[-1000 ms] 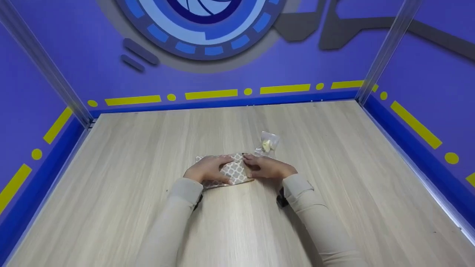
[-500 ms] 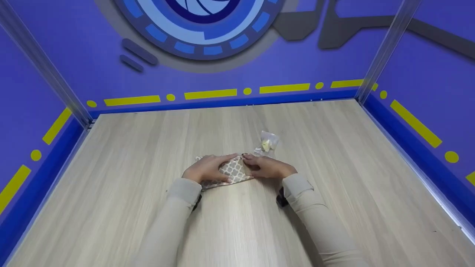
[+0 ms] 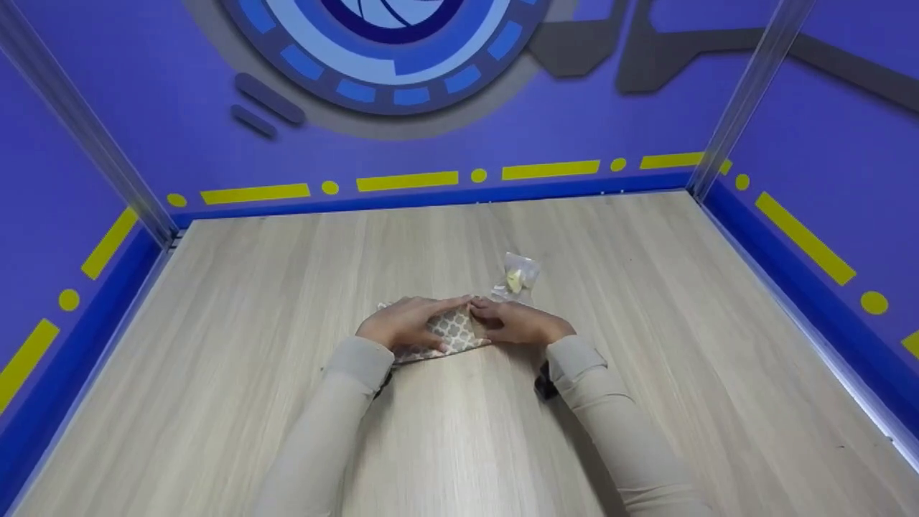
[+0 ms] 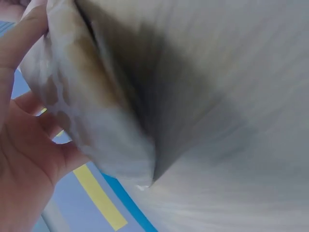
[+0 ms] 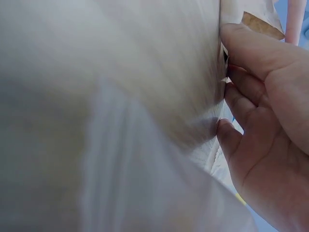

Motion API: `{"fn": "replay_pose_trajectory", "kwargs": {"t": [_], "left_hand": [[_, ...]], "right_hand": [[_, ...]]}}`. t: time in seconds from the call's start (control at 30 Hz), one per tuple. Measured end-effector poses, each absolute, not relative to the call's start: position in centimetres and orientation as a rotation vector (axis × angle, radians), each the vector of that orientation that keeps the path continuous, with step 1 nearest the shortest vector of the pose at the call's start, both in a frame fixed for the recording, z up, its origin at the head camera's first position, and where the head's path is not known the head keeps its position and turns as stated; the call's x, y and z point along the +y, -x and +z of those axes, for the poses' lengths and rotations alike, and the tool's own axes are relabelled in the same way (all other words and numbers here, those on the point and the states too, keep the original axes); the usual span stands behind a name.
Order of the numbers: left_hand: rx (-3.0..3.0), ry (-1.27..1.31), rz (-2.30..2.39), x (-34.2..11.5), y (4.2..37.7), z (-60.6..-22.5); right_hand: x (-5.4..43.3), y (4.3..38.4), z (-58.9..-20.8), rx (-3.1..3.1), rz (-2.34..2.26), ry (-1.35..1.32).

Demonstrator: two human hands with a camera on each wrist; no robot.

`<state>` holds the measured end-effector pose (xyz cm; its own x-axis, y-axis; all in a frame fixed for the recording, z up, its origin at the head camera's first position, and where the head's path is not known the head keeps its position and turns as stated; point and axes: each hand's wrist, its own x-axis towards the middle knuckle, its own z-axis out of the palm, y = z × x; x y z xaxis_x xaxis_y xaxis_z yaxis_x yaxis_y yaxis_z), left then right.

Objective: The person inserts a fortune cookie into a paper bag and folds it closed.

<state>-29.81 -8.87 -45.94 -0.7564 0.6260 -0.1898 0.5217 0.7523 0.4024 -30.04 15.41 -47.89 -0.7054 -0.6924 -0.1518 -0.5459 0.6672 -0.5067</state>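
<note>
A flat packet (image 3: 456, 330) with a grey-and-white lattice pattern lies on the wooden table between both hands. The left hand (image 3: 406, 323) grips it from above, thumb along the near edge and fingers over the far edge, covering its left part. In the left wrist view the packet (image 4: 91, 106) looks puffy, with a dark gap under its lower edge. At the packet's brownish right end, the right hand (image 3: 524, 323) holds on with thumb and bent fingers. The right wrist view has this hand (image 5: 275, 130) with its fingertips low at the tabletop and a brown flap beyond the thumb.
Just behind the right hand lies a small clear plastic bag (image 3: 528, 267) with a pale yellow piece (image 3: 515, 281) in it. The table (image 3: 287, 287) is bounded by blue-purple panels (image 3: 409, 154) at the back and sides.
The left fingers have slid right along the packet's far edge, up to the right fingertips. The right hand has hardly moved, and the plastic bag lies where it was.
</note>
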Motion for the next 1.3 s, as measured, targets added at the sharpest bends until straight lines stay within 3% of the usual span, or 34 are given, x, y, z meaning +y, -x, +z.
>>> {"fn": "replay_pose_trajectory", "kwargs": {"t": [1.3], "left_hand": [[2.684,-0.906,0.44,-8.38,29.54,-45.95]], "right_hand": [[14.93,29.57,-47.49,2.595,-0.645,0.832]]}}
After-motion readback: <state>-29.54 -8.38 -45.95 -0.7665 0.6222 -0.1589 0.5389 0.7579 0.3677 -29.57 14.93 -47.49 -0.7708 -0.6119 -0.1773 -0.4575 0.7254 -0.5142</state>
